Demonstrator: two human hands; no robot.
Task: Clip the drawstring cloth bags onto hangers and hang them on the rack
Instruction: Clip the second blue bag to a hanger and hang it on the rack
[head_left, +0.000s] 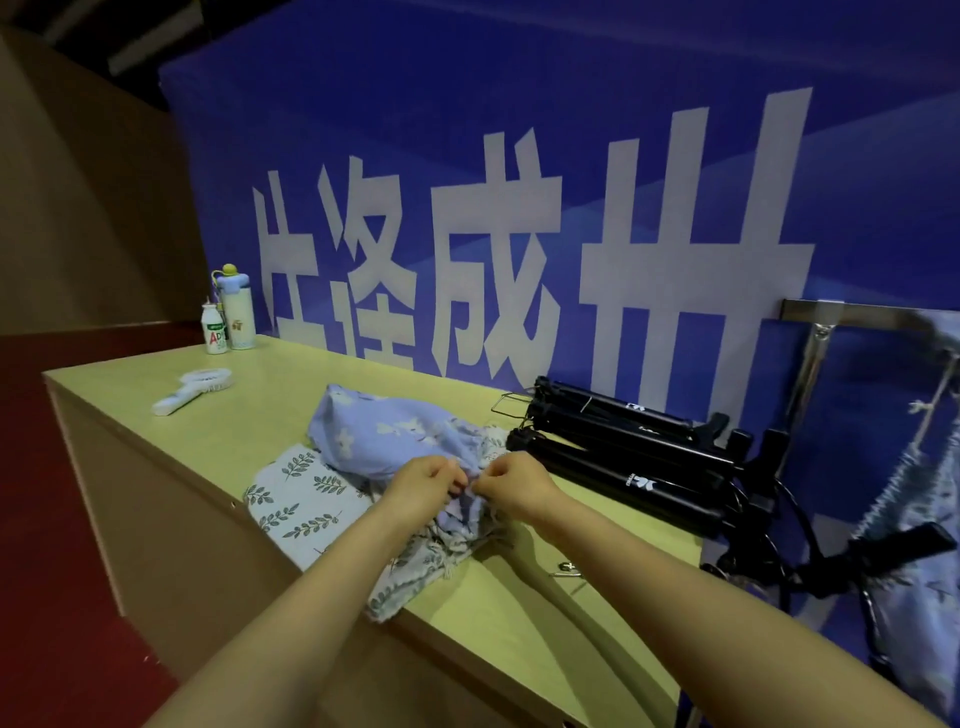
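A blue drawstring bag (384, 431) with white flowers lies bunched on the table (270, 410), on top of a white bag with a leaf print (301, 499). My left hand (423, 486) and my right hand (511, 486) meet over the blue bag's near edge, each pinching its gathered cloth. A clip hanger's metal clips (566, 569) peek out from under my right forearm. A wire hanger (511, 402) lies behind the bags. At the right stands the metal rack (815, 332), with a blue patterned bag (919, 519) hanging from it.
Black folded tripods (628, 457) lie on the table's right part, their heads near the rack post. A white hand fan (195, 389), a small drink bottle (214, 330) and a blue water bottle (236, 309) sit at the far left. A blue banner stands behind.
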